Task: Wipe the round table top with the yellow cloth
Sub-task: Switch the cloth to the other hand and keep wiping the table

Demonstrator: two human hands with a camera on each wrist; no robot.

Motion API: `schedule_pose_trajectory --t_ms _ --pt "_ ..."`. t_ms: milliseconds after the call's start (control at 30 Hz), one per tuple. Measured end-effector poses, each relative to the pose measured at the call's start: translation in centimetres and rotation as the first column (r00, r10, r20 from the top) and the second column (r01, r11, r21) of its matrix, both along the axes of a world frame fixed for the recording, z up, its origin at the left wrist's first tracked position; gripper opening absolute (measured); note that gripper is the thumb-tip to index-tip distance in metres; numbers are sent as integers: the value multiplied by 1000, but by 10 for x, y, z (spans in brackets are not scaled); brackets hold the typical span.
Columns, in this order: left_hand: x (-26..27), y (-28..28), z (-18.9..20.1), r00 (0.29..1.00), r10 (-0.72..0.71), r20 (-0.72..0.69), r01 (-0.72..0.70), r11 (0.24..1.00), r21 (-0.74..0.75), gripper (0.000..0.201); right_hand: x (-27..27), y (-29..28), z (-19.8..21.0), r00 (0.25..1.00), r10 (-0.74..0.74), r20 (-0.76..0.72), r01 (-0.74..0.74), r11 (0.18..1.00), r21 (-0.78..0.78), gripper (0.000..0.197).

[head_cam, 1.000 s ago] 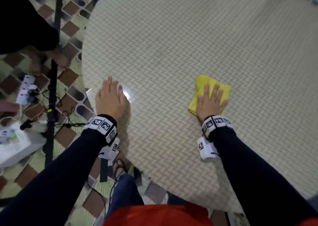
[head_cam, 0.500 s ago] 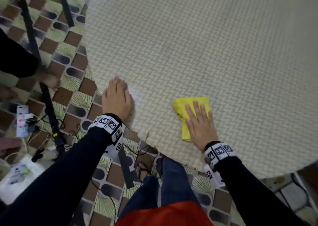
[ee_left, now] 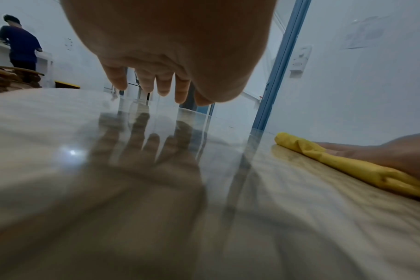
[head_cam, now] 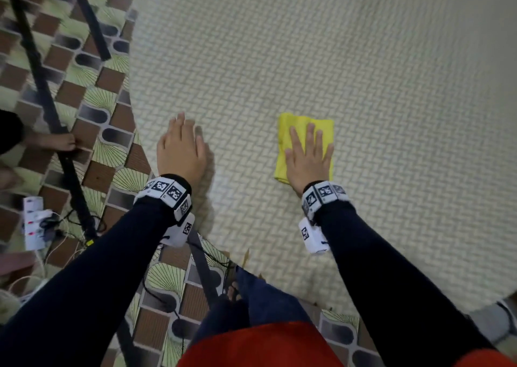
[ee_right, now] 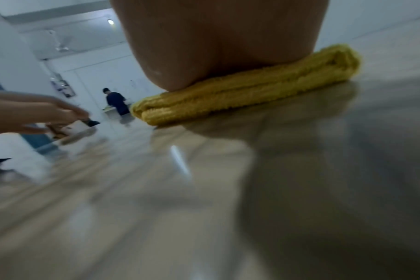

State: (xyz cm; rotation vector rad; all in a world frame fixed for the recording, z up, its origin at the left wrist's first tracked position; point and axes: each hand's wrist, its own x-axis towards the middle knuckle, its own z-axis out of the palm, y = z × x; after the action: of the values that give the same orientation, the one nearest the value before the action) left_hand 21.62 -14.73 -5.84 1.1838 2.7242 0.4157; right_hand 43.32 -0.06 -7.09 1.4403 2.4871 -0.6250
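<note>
The round table top (head_cam: 363,87) has a pale woven herringbone pattern under a glossy surface. A folded yellow cloth (head_cam: 288,126) lies on it near the front edge. My right hand (head_cam: 309,156) lies flat on the cloth with straight, spread fingers; in the right wrist view the palm presses the yellow cloth (ee_right: 252,91) down. My left hand (head_cam: 180,145) is near the table's left rim with fingers straight. In the left wrist view that left hand (ee_left: 156,83) hovers just above the table top (ee_left: 60,180), its reflection below it, and the cloth (ee_left: 336,159) shows at the right.
A patterned tile floor (head_cam: 92,98) lies left of and below the table. Black stand legs (head_cam: 44,95), cables and a white power strip (head_cam: 33,221) sit on it. A bare foot (head_cam: 53,141) of another person is at the left. A person (ee_left: 22,43) stands far off.
My right hand has slid the cloth left and toward the near edge, then back out from it. My left hand stayed near the left rim and now hovers above it.
</note>
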Motion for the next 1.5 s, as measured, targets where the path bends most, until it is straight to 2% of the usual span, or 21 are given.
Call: schedule_pose_trajectory --t_ms 67,167,233,333,433,500,567,667,800,900,1000,1067,1133,1167,1233,1333,1400,1500 --pt "-5 13 3 1000 2 7 -2 1000 -9 47 -4 -23 -1 994 106 -22 -105 994 18 52" --pt "-7 31 7 1000 15 7 -15 1000 9 47 23 -57 -3 957 284 -60 -281 958 52 53" --pt "-8 42 9 1000 8 4 -8 1000 16 47 56 -60 -5 951 306 -52 -304 952 43 54" --pt "-11 57 9 1000 -7 8 7 1000 24 48 105 -36 -3 987 163 -8 -162 985 59 54" --pt "-19 66 8 1000 -12 15 11 1000 29 49 127 8 1 993 -108 40 105 992 66 56" --pt "-24 68 8 1000 -19 3 19 999 28 49 112 43 6 956 -281 86 278 960 44 54" --pt "-29 68 8 1000 -25 -9 25 999 27 49 76 70 7 932 -351 94 352 936 7 52" --pt "-36 65 6 1000 -8 -8 8 1000 21 48 13 80 -1 978 -192 85 191 981 19 51" --pt "-45 63 4 999 -11 -32 12 999 36 44 -50 26 -6 987 150 59 -153 986 66 57" --pt "-53 64 3 999 -8 -33 9 999 37 44 -51 -37 -3 922 387 2 -386 917 98 55" --pt "-64 68 1 999 -38 -34 39 999 27 45 -5 -71 -1 886 460 -55 -451 884 120 49" --pt "-75 74 1 997 -71 -40 72 997 7 46 35 -69 -3 933 355 -62 -344 928 142 49" --pt "-85 80 1 995 -88 -43 88 996 -7 46 63 -51 -6 994 111 -24 -105 978 182 49" --pt "-92 84 1 995 -94 -40 94 996 -5 46 69 -38 -6 999 -50 9 48 984 171 50" --pt "-105 93 -1 994 -108 -29 108 994 3 46 65 -7 -5 952 -306 9 299 937 183 51" --pt "-123 107 -5 983 -181 -21 182 983 13 48 31 41 -3 851 -525 15 518 844 136 52" --pt "-136 115 -4 975 -223 -11 223 975 17 48 -5 65 -3 790 -612 37 607 790 87 52" --pt "-158 124 -1 962 -273 25 273 962 26 47 -66 73 0 793 -607 43 605 795 47 52"
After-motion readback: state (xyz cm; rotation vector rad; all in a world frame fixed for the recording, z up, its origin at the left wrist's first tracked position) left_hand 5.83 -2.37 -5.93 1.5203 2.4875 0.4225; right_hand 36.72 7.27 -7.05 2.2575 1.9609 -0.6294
